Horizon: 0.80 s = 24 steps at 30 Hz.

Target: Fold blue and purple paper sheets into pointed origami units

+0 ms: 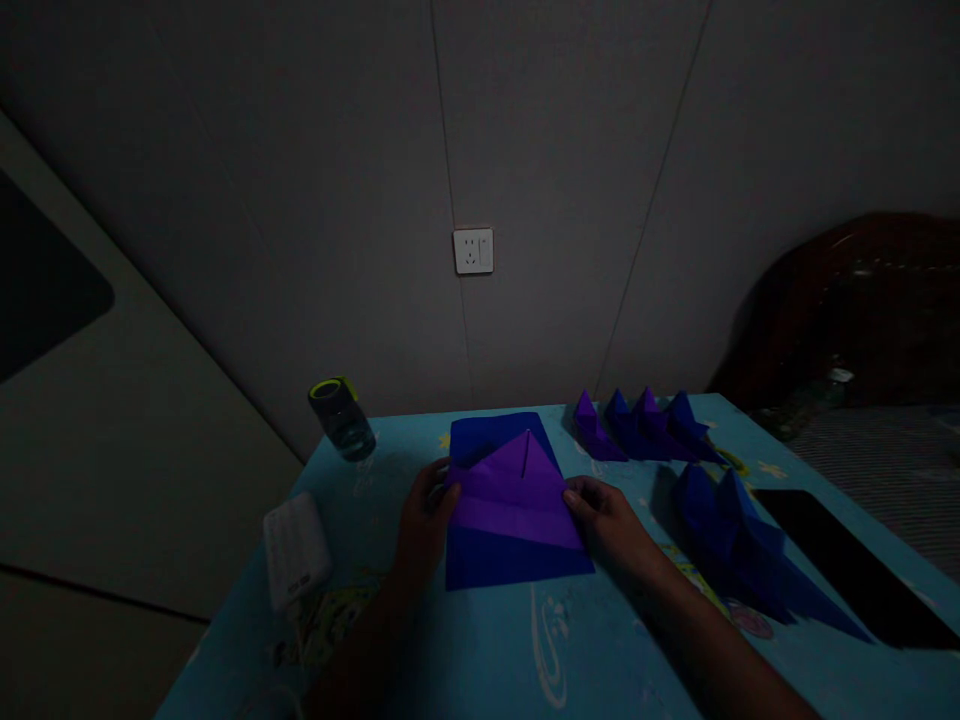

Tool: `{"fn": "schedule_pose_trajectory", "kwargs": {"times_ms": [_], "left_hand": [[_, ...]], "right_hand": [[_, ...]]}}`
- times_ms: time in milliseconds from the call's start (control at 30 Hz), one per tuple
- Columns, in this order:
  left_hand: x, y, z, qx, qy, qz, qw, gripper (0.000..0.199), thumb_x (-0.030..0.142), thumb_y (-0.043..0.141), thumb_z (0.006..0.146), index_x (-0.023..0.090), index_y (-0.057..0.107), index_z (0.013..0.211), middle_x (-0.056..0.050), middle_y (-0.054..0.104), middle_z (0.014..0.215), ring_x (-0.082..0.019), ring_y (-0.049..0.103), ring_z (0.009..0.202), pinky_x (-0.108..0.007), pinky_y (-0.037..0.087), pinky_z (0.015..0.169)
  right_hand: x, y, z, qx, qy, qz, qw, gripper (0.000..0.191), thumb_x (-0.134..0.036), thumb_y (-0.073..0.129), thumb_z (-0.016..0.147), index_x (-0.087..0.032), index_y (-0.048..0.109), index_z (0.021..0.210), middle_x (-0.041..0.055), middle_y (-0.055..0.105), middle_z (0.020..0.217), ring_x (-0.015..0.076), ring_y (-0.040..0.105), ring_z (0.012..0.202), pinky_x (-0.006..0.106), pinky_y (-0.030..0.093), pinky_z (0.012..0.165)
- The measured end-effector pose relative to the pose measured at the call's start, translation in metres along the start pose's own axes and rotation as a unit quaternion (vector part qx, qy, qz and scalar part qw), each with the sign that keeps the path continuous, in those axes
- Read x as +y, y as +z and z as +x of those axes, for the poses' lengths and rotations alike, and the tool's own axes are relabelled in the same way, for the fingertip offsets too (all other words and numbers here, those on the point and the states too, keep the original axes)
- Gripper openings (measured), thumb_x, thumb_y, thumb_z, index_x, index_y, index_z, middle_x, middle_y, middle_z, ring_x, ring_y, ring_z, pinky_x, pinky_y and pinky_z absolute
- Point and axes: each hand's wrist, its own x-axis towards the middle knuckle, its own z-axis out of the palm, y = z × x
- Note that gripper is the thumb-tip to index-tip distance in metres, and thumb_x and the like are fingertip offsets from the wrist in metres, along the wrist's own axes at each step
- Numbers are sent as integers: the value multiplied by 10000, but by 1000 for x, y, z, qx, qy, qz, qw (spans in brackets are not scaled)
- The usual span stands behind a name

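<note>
A purple sheet of paper (510, 495), folded to a peak at the top with a flat band below, is held between my two hands. My left hand (429, 505) pinches its left edge, thumb on top. At the right edge, my right hand (600, 505) grips the paper between thumb and fingers. Beneath it lies a blue sheet of paper (510, 562), its top and bottom parts showing. Some of my fingers are hidden behind the purple paper.
Folded paper boats, purple (595, 430) and blue (724, 535), stand to the right beside a black phone-like slab (855, 565). At left are a water bottle (343, 420) and a white power bank (296, 550) with a cable. A patterned blue cloth (555, 650) covers the table.
</note>
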Motion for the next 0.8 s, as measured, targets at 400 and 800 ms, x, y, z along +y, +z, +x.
{"fn": "schedule_pose_trajectory", "kwargs": {"times_ms": [400, 800], "left_hand": [[1, 0, -1, 20, 12, 61, 998, 360, 394, 674, 766, 170, 653, 1047, -64, 716, 999, -224, 666, 943, -316, 530, 807], [-7, 0, 0, -44, -19, 142, 989, 290, 434, 650, 754, 157, 715, 808, -27, 721, 734, -213, 664, 712, -286, 498, 640]], "right_hand": [[-4, 2, -2, 5, -14, -19, 1000, 351, -517, 645, 800, -169, 613, 813, -9, 554, 700, 152, 504, 649, 266, 395, 605], [-8, -1, -3, 111, -30, 9, 993, 393, -539, 706, 746, -174, 677, 887, 50, 680, 810, 211, 616, 729, 287, 463, 603]]}}
